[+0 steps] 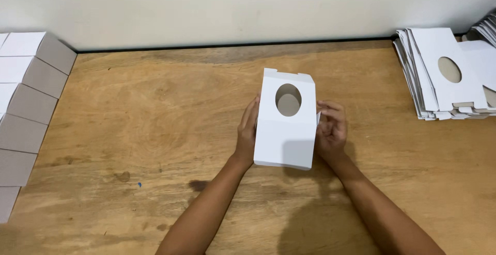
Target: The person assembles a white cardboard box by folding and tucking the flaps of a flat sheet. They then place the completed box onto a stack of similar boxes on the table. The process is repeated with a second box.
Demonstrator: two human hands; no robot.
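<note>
While your left hand [248,131] and right hand [330,131] clasp the white oval-windowed cardboard carton [285,131], steadying its sides, flat blanks [439,74] wait at two o'clock.

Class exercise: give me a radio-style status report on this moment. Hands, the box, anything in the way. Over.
Left hand and right hand grip the sides of the white box. Oval window faces up. Flat box stack far right, folded boxes left; neither in the way.
</note>
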